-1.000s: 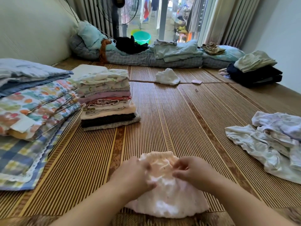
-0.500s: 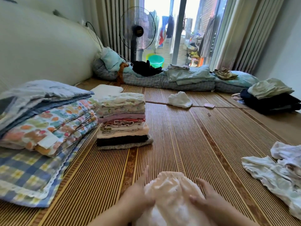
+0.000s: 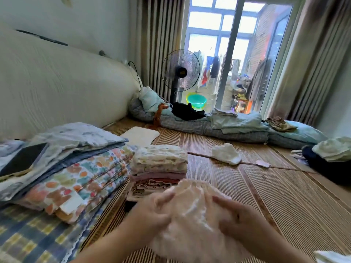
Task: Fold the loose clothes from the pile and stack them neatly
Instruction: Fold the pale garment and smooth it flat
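On a woven mat [image 3: 256, 196], a stack of folded clothes [image 3: 159, 160] stands left of centre. Just near and right of it, a folded pale pink garment [image 3: 190, 223] is gripped on either side by the left hand [image 3: 152, 213] and right hand [image 3: 245, 221]. The left hand is nearer the stack.

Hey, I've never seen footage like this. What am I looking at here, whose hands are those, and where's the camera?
There is no machine here. One wide-angle camera sits on a person's head, looking forward and down, so the arms enter from the bottom. The left hand and right hand hold a pale pink garment between them. On the woven mat stand a stack of folded clothes and folded blankets; a loose white cloth lies farther back.
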Demonstrator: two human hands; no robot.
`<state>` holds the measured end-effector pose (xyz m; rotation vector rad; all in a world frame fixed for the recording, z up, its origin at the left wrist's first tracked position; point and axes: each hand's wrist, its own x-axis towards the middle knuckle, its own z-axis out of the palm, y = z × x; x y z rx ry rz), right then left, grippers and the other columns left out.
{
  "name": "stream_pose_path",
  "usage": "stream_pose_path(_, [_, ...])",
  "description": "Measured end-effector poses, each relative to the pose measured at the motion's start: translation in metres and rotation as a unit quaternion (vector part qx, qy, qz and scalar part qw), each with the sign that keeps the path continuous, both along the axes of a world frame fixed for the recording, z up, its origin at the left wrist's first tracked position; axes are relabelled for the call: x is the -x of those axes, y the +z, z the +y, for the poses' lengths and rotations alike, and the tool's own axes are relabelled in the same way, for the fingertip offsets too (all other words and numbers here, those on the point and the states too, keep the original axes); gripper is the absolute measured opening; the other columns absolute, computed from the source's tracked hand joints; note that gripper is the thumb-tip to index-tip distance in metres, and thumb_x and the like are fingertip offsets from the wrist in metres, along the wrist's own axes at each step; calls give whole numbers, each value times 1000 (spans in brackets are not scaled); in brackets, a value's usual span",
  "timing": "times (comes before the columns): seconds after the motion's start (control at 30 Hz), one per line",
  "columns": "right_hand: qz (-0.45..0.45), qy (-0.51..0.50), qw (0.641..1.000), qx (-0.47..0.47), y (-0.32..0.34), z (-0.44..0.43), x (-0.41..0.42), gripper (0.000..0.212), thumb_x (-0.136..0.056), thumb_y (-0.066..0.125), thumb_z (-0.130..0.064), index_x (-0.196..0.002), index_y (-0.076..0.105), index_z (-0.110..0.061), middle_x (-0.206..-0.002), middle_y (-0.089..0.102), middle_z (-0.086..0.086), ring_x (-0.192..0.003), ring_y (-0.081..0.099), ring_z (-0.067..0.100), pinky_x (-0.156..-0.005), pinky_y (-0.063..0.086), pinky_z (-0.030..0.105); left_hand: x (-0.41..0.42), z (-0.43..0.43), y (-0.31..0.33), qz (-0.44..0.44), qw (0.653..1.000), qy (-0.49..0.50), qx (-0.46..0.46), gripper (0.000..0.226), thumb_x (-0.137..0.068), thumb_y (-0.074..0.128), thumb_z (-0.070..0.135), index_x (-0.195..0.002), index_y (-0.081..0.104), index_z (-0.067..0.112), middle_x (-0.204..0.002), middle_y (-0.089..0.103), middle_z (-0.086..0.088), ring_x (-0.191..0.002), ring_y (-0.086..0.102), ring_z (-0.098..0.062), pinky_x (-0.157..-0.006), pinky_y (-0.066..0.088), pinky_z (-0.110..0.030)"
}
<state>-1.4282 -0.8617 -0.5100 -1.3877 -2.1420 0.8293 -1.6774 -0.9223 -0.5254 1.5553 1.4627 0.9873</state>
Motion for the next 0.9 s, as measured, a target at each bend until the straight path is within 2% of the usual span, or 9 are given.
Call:
stream_pose_path(0.1, [55, 17, 997, -56, 49, 42, 42, 64, -83, 67, -9, -133, 46, -43, -100, 56, -21, -76, 59, -10, -57, 39, 1, 34, 47, 51, 63, 991, 55, -103, 61, -82, 66, 19, -137, 45, 36, -110, 52, 31, -81, 49, 23, -66, 36, 4])
stream_pose_path(0.17, [55, 5, 994, -90, 75, 78, 72, 63, -84, 63, -9, -137, 47, -39, -107, 55, -10, -79, 55, -3, -55, 40, 3, 59, 83, 77, 100, 981, 87, -142, 70, -70, 64, 31, -138, 47, 34, -104, 56, 24, -75, 54, 17, -61, 37, 0])
stream_pose_path(0.27, [47, 1, 992, -117, 85, 141, 115, 67, -82, 57, -4, -141, 45, -34, -115, 53, -1, -87, 55, 11, -70, 44, 15, 85, 138, 93, 137, 973, 122, -142, 82, -58, 51, 33, -140, 49, 29, -116, 65, 6, -91, 63, -6, -70, 44, -14])
stream_pose_path(0.4, [28, 17, 995, -92, 63, 203, 154, 55, -88, 51, -2, -140, 49, -22, -112, 59, 6, -93, 59, 17, -74, 46, 10, 109, 200, 70, 164, 973, 96, -129, 71, -59, 47, 30, -129, 59, 25, -89, 66, 13, -77, 60, 2, -61, 39, -6])
stream_pose_path(0.5, [14, 19, 999, 22, 33, 227, 164, 42, -89, 55, -15, -130, 59, -21, -117, 64, 12, -94, 65, 24, -89, 54, 36, 120, 230, 32, 199, 977, 66, -44, 55, -72, 61, 27, -127, 61, 19, -98, 67, 3, -88, 62, -9, -64, 42, -8])
stream_pose_path(0.57, [-41, 23, 998, 50, 16, 236, 160, 63, -77, 71, -47, -135, 49, -38, -115, 51, 1, -89, 59, 17, -73, 56, 31, 123, 237, 9, 218, 975, 40, 20, 70, -75, 67, 45, -137, 51, 18, -118, 59, 1, -107, 57, -12, -74, 40, -6])
stream_pose_path(0.63, [-138, 30, 990, 29, 1, 244, 153, 98, -57, 73, -71, -141, 28, -53, -123, 31, -1, -96, 48, 16, -74, 50, 26, 124, 237, -9, 301, 951, 36, 62, 111, -59, 55, 78, -151, 26, 23, -147, 34, -6, -134, 35, -24, -101, 34, -25])
stream_pose_path(0.77, [-193, 49, 980, 24, -20, 239, 139, 123, -36, 76, -75, -142, 15, -58, -150, 10, -10, -133, 28, 30, -110, 33, 47, 117, 221, -31, 341, 938, 26, 48, 130, -50, 52, 89, -154, 6, 26, -157, 15, -6, -143, 18, -27, -116, 21, -41])
stream_pose_path(0.9, [-209, 46, 977, -2, -33, 228, 133, 125, -36, 79, -72, -140, 12, -57, -158, -5, -10, -144, 13, 33, -115, 22, 57, 106, 207, -44, 369, 926, 42, 62, 133, -48, 50, 88, -153, -7, 29, -161, -7, -4, -148, -3, -27, -117, 9, -43])
